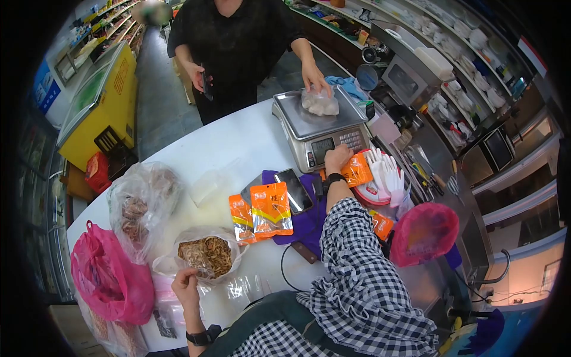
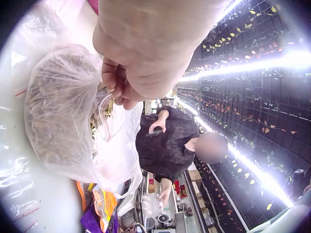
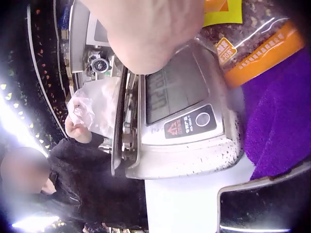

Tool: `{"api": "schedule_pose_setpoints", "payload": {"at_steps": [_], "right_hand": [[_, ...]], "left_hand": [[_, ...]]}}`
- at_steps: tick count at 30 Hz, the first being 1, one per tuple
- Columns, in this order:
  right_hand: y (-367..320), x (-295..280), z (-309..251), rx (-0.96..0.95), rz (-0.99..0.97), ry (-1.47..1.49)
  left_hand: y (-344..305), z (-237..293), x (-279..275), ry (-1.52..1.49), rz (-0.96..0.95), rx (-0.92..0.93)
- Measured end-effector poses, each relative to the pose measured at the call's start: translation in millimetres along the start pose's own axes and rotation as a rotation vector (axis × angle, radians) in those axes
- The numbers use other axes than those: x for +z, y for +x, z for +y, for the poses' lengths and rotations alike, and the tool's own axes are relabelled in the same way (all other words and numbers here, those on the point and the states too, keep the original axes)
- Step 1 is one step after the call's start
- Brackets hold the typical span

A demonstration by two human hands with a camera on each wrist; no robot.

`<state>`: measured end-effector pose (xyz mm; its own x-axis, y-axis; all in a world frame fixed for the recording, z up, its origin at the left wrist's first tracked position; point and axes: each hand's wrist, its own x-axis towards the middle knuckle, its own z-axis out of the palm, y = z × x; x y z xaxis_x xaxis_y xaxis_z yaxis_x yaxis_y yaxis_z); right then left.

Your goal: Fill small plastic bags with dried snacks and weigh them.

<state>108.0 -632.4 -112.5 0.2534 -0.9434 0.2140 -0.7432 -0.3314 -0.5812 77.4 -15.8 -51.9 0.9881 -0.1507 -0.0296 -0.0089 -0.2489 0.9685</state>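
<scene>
My left hand (image 1: 185, 285) is at the near rim of a clear plastic bag (image 2: 63, 116) of brown dried strips, its curled fingers pinching the rim. The bag stands with its mouth spread, its dried strips (image 1: 205, 256) showing. On the right, my right hand (image 1: 338, 159) reaches over the keypad of a silver weighing scale (image 1: 297, 143), fingertips at the keys. In the right wrist view its fingers are hidden behind the hand, beside the scale's display (image 3: 175, 90). A knotted clear bag of pale pieces (image 1: 320, 104) lies on the scale's pan under another person's hand (image 1: 315, 78).
Orange packets (image 1: 270, 208) and a phone (image 1: 294, 190) lie on a purple cloth (image 1: 315, 220) between my arms. A pink bag (image 1: 113, 279) and a large clear bag (image 1: 143, 202) stand at left. White gloves (image 1: 386, 172) lie beside the scale. A person in black stands across the table.
</scene>
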Motion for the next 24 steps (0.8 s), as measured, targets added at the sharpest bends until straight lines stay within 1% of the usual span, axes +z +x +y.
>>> {"api": "schedule_pose_setpoints", "payload": {"at_steps": [1, 3, 4, 6, 7, 9, 10, 12, 13, 15, 16, 18, 22, 24], "right_hand": [[3.2, -1.8, 2.3, -0.001, 0.001, 0.001], [7.8, -0.4, 9.2, -0.08, 0.024, -0.104], [8.9, 4.8, 11.6, -0.081, 0.021, -0.103], [7.0, 8.9, 8.5, -0.178, 0.284, -0.172], [6.5, 5.2, 5.3, -0.179, 0.282, -0.173], [7.8, 0.0, 2.2, -0.083, 0.052, -0.158], [9.8, -0.5, 0.9, -0.083, 0.05, -0.159], [12.1, -5.1, -3.1, 0.009, 0.007, -0.093], [8.2, -7.6, -5.0, 0.008, 0.006, -0.094], [-3.7, -11.5, -13.9, 0.049, 0.223, 0.13], [-9.5, -7.4, -20.0, 0.052, 0.224, 0.129], [-26.4, 5.8, -33.7, -0.102, 0.483, 0.1], [-77.5, 16.5, -84.5, -0.172, 0.456, 0.386], [-112.3, 10.8, -114.6, -0.273, 0.396, 0.519]], "left_hand": [[0.3, 0.7, -0.1, 0.004, 0.0, 0.0], [0.7, 1.4, -1.1, 0.017, -0.001, 0.0], [0.8, 2.1, -1.7, 0.028, -0.004, -0.001], [1.0, 4.6, -1.9, 0.039, -0.005, 0.0], [0.9, 5.5, -1.6, 0.048, -0.008, 0.002], [0.9, 4.8, -2.9, 0.04, -0.017, -0.015], [1.1, 4.7, -3.6, 0.031, -0.026, -0.029], [1.0, 5.8, -3.3, 0.025, -0.025, -0.034], [0.7, 6.2, -2.4, 0.016, -0.025, -0.035], [0.5, 5.2, 0.8, 0.019, -0.013, -0.019], [0.9, 4.7, 1.8, 0.027, -0.004, -0.004], [1.1, 3.5, 2.6, 0.019, -0.008, -0.003], [1.6, 11.4, 8.1, 0.041, 0.013, 0.005], [4.0, 10.3, 7.5, 0.056, 0.006, 0.015]]}}
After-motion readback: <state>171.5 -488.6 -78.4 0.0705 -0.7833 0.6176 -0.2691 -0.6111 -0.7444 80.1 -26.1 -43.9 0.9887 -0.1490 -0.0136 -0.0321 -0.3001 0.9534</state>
